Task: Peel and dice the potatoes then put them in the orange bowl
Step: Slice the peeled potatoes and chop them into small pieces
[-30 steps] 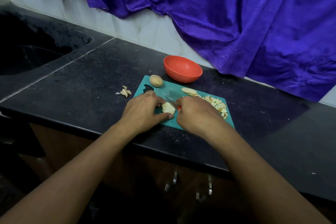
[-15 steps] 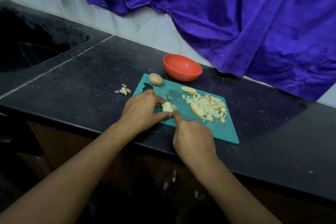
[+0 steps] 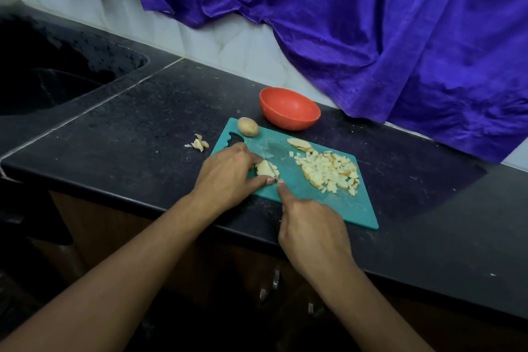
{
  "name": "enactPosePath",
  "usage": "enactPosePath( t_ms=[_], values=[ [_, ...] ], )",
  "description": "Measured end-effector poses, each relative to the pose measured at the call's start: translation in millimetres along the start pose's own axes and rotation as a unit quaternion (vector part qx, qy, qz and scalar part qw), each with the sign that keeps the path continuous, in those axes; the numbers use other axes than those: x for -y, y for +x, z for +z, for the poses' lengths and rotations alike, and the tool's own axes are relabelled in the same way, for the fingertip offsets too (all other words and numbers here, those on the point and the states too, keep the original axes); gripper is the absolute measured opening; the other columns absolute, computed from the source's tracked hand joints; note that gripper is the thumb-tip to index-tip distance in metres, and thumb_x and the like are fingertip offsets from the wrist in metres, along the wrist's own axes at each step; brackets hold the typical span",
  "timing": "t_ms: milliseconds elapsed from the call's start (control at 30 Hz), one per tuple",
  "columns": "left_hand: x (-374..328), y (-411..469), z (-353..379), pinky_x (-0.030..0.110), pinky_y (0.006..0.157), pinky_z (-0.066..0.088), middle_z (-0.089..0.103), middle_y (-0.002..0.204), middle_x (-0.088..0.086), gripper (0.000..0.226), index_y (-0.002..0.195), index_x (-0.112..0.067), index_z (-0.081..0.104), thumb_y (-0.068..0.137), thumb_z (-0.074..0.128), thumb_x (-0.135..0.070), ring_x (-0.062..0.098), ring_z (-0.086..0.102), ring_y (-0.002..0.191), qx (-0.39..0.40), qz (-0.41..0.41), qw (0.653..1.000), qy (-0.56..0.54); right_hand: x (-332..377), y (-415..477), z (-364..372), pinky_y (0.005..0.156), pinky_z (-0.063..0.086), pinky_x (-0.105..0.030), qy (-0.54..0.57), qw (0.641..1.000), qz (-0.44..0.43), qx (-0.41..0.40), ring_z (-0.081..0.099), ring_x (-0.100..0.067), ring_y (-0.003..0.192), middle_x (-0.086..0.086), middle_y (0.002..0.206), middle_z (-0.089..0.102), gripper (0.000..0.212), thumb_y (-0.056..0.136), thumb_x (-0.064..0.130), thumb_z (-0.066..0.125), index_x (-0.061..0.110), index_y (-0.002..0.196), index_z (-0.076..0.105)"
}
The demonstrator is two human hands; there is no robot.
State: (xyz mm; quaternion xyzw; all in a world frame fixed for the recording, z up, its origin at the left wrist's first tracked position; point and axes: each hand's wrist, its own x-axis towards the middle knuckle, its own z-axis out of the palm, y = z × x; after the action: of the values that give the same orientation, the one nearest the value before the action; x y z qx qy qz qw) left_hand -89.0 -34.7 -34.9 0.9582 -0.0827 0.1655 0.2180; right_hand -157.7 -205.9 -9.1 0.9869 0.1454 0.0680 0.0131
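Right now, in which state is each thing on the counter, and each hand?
Bowl: empty, upright.
Whole potato: unpeeled, uncut.
Potato piece: partly sliced, under the knife.
Diced pile: on the board, outside the bowl.
Peels: loose beside the board.
Left hand: holds the potato piece.
Right hand: grips the knife.

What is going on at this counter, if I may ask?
A person is dicing potato on a teal cutting board. The left hand holds a pale potato piece steady while the right hand grips a knife, forefinger along the blade, cutting into it. A pile of diced potato lies on the board's right side, and one unpeeled potato sits at its far corner. The orange bowl beyond is empty.
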Motion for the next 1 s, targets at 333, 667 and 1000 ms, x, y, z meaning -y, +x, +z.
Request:
enactPosePath(
  t_ms=[333,667,1000],
  values=[
    [2.1,0.0,-1.2,0.032,0.068,0.038,0.05,0.096,-0.01,0.037,0.104,-0.034,0.07,0.085,0.067,-0.065,0.01,0.05,0.086,0.006,-0.001,1.0,-0.011,-39.8,26.3,-4.7,0.041,0.035,-0.022,0.463,0.864,0.186,0.063,0.044,-0.002,0.039,0.0,0.064,0.057,0.036,0.107,0.027,0.053,0.037,0.14,0.06],
    [7.2,-1.3,-5.4,0.032,0.075,0.048,0.056,0.099,-0.011,0.042,0.118,-0.034,0.071,0.086,0.069,-0.06,0.007,0.055,0.087,0.016,0.01,0.999,-0.047,-19.0,32.3,-36.5,0.074,0.054,-0.033,0.241,0.966,0.086,0.042,0.064,-0.011,0.081,0.004,0.112,0.069,0.045,0.105,0.031,0.049,0.041,0.149,0.049],
    [8.1,-1.3,-2.5,0.033,0.079,0.048,0.055,0.099,-0.01,0.037,0.117,-0.032,0.07,0.086,0.071,-0.052,0.009,0.056,0.089,0.004,0.007,0.999,-0.042,16.3,51.7,-44.2,0.075,0.046,-0.037,0.094,0.991,0.046,0.083,0.058,-0.023,0.098,-0.003,0.114,0.063,0.037,0.102,0.028,0.052,0.026,0.138,0.059]
  ],
)
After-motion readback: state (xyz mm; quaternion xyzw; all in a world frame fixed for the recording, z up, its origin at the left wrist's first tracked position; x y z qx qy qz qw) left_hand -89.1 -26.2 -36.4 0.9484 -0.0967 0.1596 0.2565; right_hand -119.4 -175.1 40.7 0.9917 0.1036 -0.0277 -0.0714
